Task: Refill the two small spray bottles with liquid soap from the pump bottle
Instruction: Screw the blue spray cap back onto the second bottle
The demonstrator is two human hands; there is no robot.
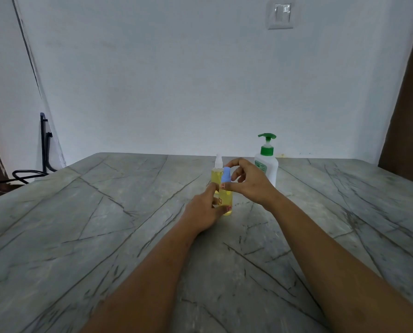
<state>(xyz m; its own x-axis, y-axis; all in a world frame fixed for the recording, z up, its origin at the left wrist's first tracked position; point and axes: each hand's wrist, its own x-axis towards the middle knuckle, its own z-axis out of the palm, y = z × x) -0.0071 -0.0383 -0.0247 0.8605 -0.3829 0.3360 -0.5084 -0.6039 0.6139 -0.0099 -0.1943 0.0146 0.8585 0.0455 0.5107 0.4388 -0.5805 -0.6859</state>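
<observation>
Grey veined stone forms the table (104, 212), set against a pale wall (152, 80). Near its middle, the left hand (204, 210) grips the lower body of a blue-capped spray bottle (226, 197) of yellow liquid, while the right hand (251, 182) curls thumb and fingers around its cap. Just behind stands the white-capped spray bottle (216, 175), with the green-topped pump bottle (269, 169) to the right.

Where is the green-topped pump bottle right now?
In the head view the pump bottle stands on the stone table, right of centre near its far edge, just behind the right hand and right of the blue-capped spray bottle.
</observation>
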